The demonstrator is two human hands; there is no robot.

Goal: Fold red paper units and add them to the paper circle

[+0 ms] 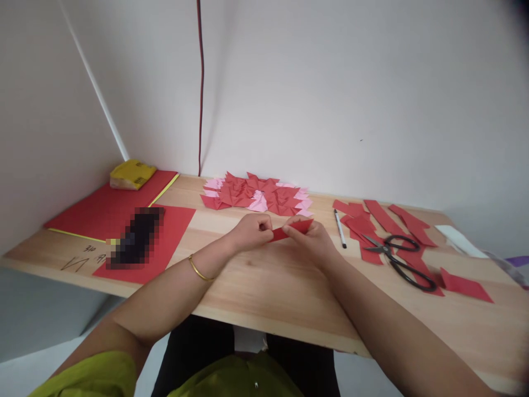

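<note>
A small folded strip of red paper (301, 225) is held between my two hands, above the middle of the wooden table. My left hand (251, 231) pinches its left end, the fingers curled in. On the other end, my right hand (308, 237) grips with the thumb on the near face and the fingers behind. Just beyond my hands lies a cluster of folded red and pink paper pieces (258, 194). Black-handled scissors (386, 251) rest partly spread on red paper strips (382, 218) to the right, with a white pen (339, 227) beside them.
On the left are large red paper sheets (177, 234), a yellow packet (133, 174) and a blurred-out dark object (138, 240). A folded red piece (469, 285) and a white strip (460, 241) lie at right. A wall stands behind the table (264, 292), and a dark red cord (201, 88) hangs there.
</note>
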